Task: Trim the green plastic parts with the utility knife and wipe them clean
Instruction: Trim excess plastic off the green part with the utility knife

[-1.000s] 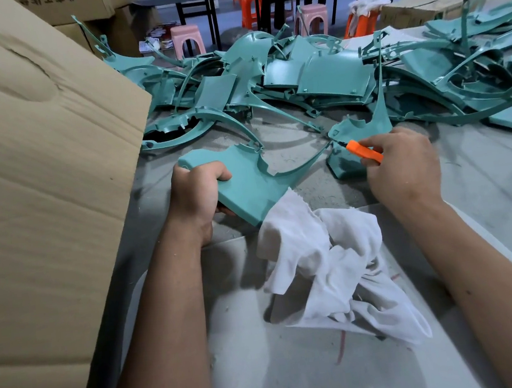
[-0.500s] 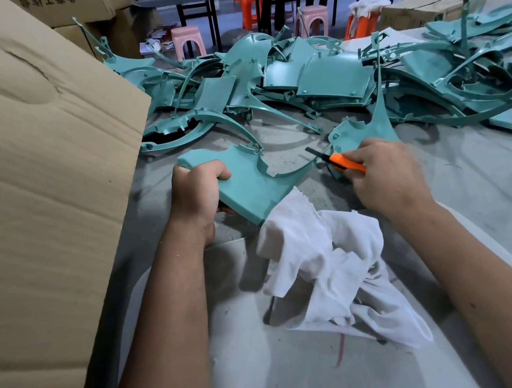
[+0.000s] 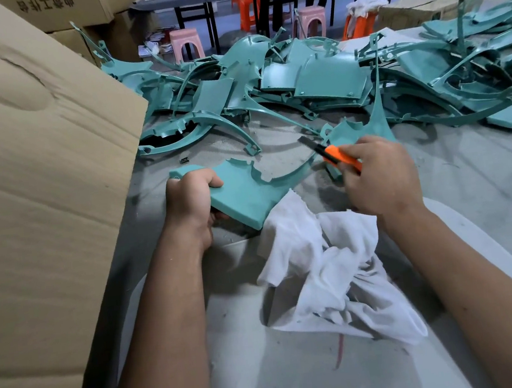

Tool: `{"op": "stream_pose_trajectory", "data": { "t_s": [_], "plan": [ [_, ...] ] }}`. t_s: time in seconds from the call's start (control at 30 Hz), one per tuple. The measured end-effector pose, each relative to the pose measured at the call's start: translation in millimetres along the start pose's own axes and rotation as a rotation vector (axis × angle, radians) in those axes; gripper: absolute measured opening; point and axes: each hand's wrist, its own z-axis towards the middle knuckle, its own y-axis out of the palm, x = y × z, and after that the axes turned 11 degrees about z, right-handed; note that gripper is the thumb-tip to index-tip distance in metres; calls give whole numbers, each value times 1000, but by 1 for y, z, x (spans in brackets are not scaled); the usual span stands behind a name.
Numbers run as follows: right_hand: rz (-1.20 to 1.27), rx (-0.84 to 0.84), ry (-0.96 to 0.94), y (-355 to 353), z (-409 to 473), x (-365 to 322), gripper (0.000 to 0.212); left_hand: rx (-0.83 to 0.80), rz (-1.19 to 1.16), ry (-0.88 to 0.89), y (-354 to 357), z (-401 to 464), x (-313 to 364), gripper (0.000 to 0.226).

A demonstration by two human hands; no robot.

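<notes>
rag: white, crumpled rag point(image 3: 330, 268) on worktop point(image 3: 476, 175), just below both hands
left grip: left hand point(image 3: 190, 201) curled round near-left corner of part point(image 3: 245, 192)
right grip: right hand point(image 3: 377, 173) holds knife point(image 3: 336, 157), blade out toward part's thin arm
pile: green pile point(image 3: 315, 78) beyond the hands

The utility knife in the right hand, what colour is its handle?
Orange, with a dark blade end; the utility knife shows in the head view.

The green plastic part point(image 3: 245, 195) looks smooth and matt. Touching its near edge, the white cloth rag point(image 3: 327, 268) is soft and crumpled. Left of it stands matt, creased cardboard point(image 3: 33, 187).
</notes>
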Motion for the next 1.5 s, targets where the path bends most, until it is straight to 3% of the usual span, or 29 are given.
{"op": "stream_pose_trajectory", "data": {
  "t_s": [0.13,0.27,0.33,0.53,0.67,0.77,0.97,1.03,1.2,1.37,1.5],
  "plan": [
    [-74,-53,91,0,3,2,21,-6,-10,-7,1,-1,0,26],
    [17,-202,-27,4,-1,-12,21,12,-30,-19,4,-1,-1,19],
    [38,-226,-71,7,-5,-17,18,41,-31,-39,4,-1,-1,8],
    [132,-302,-163,4,-5,-19,23,82,-40,-93,2,-1,-1,7],
    [236,-204,-67,2,-7,-15,19,87,-28,-107,0,-2,1,7],
    [31,-114,10,5,-6,-14,17,84,-19,-107,1,-3,2,9],
    [84,-278,-151,9,-14,-35,18,111,-39,-111,5,-4,0,5],
    [94,-309,-127,7,-10,-34,17,115,-67,-123,3,-3,0,6],
    [432,-429,28,-4,-5,-21,18,129,-96,-131,-3,1,1,7],
    [629,-96,145,1,-7,-16,23,-44,-263,-195,-1,-5,4,10],
    [1296,-88,552,-5,-3,-18,42,-193,-344,-231,-1,-12,9,30]
  ]
}}
